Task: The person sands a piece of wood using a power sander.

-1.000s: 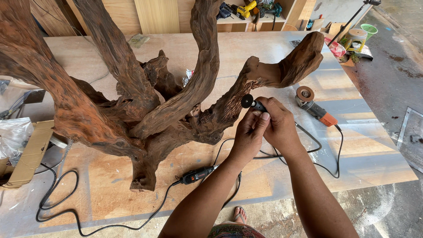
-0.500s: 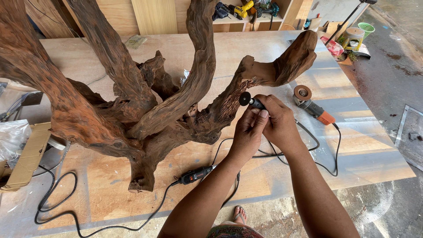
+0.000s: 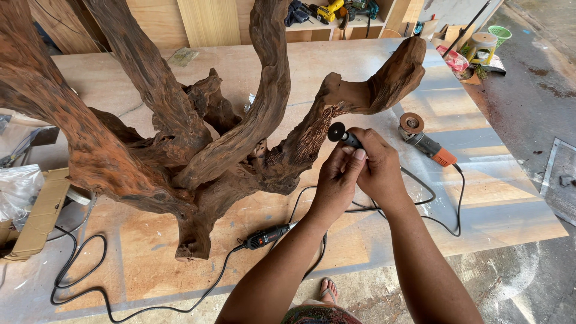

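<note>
Hands: left hand [image 3: 336, 180] and right hand [image 3: 378, 171] both grip closed on the handpiece [image 3: 351, 141]; keep disc [image 3: 336, 131] steady on the branch [image 3: 312, 135] at nine o'clock.

It was a woodworking shop: plywood bench [image 3: 180, 252], angle grinder [image 3: 423, 139], shelved power drills [image 3: 327, 12], stacked boards [image 3: 210, 21] behind.

Only one view is given, taken from a camera worn on the head and aimed steeply down and forward over the person's own forearms. The hands [image 3: 360, 174] are seen close, right of centre, while the large piece of driftwood [image 3: 198, 138] fills the left and middle of the frame. The plywood table [image 3: 498, 204] is seen from above; shelves are caught along the top edge, concrete floor at right.
</note>
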